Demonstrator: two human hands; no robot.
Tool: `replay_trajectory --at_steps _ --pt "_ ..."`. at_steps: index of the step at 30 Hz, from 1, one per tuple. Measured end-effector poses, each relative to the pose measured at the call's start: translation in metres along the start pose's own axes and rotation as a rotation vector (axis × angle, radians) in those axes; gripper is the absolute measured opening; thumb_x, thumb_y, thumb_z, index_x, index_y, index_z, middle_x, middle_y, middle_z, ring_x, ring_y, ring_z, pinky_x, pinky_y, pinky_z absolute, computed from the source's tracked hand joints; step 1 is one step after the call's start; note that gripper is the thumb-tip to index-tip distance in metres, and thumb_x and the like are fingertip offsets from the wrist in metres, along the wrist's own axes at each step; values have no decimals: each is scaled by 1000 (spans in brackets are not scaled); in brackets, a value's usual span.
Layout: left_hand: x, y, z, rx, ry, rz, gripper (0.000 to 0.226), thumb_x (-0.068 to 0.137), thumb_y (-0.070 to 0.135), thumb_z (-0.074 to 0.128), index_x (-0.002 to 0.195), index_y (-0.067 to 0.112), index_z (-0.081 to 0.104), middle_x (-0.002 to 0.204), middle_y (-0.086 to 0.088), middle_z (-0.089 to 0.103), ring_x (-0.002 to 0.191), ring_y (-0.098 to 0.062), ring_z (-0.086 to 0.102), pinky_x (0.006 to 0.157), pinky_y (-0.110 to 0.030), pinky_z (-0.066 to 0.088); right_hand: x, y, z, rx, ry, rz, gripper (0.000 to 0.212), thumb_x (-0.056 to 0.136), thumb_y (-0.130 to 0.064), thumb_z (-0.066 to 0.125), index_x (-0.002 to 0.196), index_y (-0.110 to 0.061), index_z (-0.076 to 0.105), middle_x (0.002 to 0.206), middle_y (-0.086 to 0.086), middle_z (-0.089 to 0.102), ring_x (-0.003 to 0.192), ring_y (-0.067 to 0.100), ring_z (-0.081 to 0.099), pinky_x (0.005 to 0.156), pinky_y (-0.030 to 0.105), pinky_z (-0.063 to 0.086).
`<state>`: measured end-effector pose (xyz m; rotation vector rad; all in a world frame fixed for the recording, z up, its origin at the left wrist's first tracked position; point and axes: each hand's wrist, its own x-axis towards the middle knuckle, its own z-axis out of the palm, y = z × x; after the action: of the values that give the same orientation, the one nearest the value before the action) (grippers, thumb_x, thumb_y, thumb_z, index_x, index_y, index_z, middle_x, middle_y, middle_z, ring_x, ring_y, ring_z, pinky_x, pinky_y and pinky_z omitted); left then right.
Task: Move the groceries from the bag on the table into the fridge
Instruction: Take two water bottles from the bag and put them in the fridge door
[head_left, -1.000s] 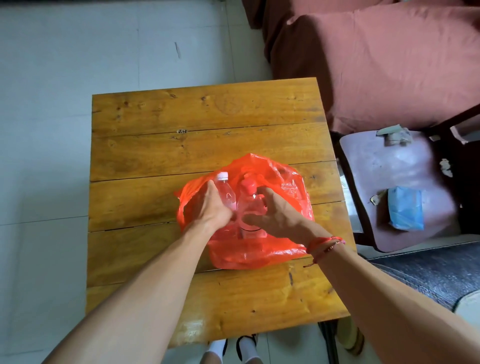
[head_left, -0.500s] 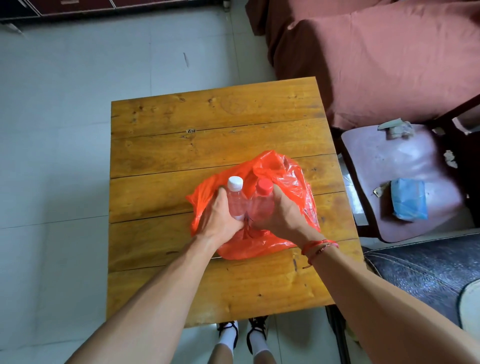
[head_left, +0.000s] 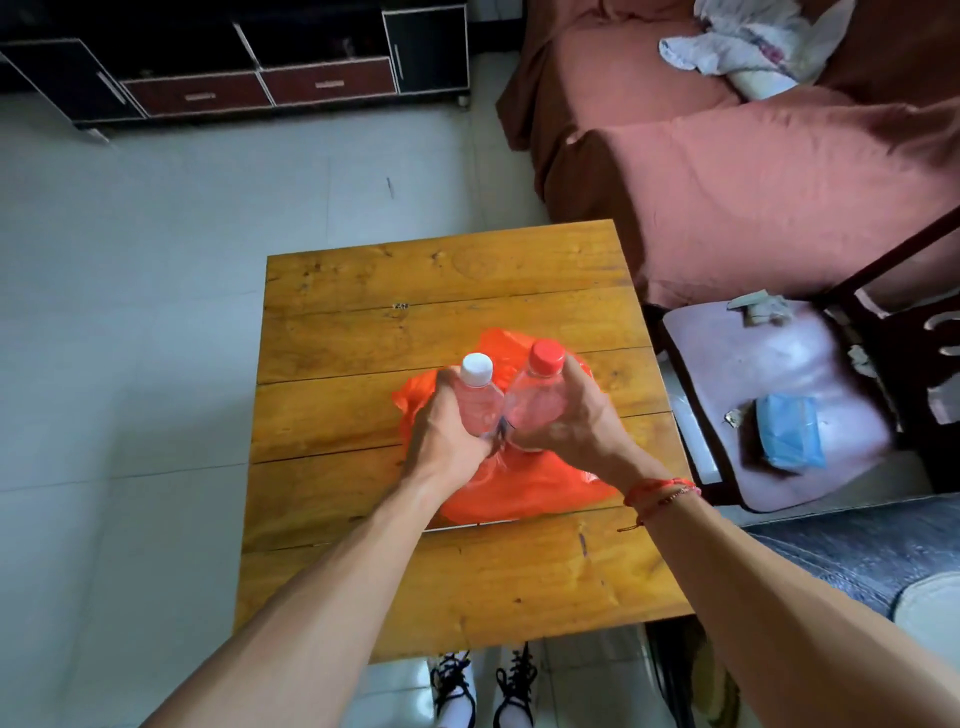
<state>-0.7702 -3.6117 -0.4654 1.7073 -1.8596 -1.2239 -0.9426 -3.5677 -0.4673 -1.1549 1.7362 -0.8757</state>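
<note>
At the near middle of the wooden worktop (head_left: 441, 280), the orange plastic bag (head_left: 519, 488) lies slumped, and I hold two clear bottles upright over it. My left hand (head_left: 447, 431) is curled round the body of the white-capped bottle (head_left: 477, 395); my right hand (head_left: 571, 421) is curled round the red-capped bottle (head_left: 537, 397). The bottles stand side by side, touching or very nearly so. Their bases are hidden behind my fingers, so I cannot tell whether they have cleared the bag's mouth. Assessment: the step in hand is taking the groceries out of the bag. Nothing has reached the fridge, which is not in view. Whether anything else remains inside the crumpled plastic cannot be told. The next move, in my judgement, calls for raising both bottles free of the loose plastic without dragging it along, then turning from the worktop to find the fridge; one hand will need freeing for its door. Surroundings: a dark chair (head_left: 753, 364) with a purple seat stands just beside the worktop's right edge and carries a blue packet (head_left: 789, 439) and some scraps. A sofa (head_left: 753, 182) under a reddish cover lies beyond it, and a low dark cabinet (head_left: 234, 67) with drawers stands along the far side of the room. Obstruction: chair and sofa close off the right side, so the tiled floor (head_left: 156, 312) to the left looks the likelier way out.
</note>
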Motion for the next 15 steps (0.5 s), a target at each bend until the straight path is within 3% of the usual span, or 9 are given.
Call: replay_trajectory --at_steps 3,6,9,12,15 --pt "-8 30 -24 -69 25 21 72 67 19 87 123 25 42 87 25 58 87 -9 58 60 -10 37 -5 -37 -18 26 28 -43 71 50 -31 86 114 -23 57 99 5 69 90 34 66 74 50 57" --pt "-15 61 -51 -123 50 77 68 63 20 90 116 31 48 85 23 62 80 -7 61 59 -3 40 -11 -77 -38 -2 70 -103 68 50 -37 84 112 -28 58 97 3 69 90 34 66 78 54 56" --pt "-20 90 -80 -200 78 158 67 56 19 92 107 39 53 93 13 68 84 -11 67 68 -14 51 -19 -117 -61 -7 128 -157 64 48 -37 83 107 -33 59 92 -1 69 90 33 66 81 54 56" --pt "-26 121 -114 -264 89 240 66 54 20 93 107 37 57 98 5 71 90 -17 70 80 -37 59 -29 -157 -85 -7 168 -200 64 46 -38 83 107 -34 61 92 -3 70 87 24 68 84 50 57" --pt "-36 155 -149 -284 92 333 71 55 16 94 114 33 58 102 3 70 94 -17 68 82 -40 59 -41 -196 -106 -13 205 -236 66 44 -41 83 107 -33 64 95 -3 72 90 19 70 85 45 59"
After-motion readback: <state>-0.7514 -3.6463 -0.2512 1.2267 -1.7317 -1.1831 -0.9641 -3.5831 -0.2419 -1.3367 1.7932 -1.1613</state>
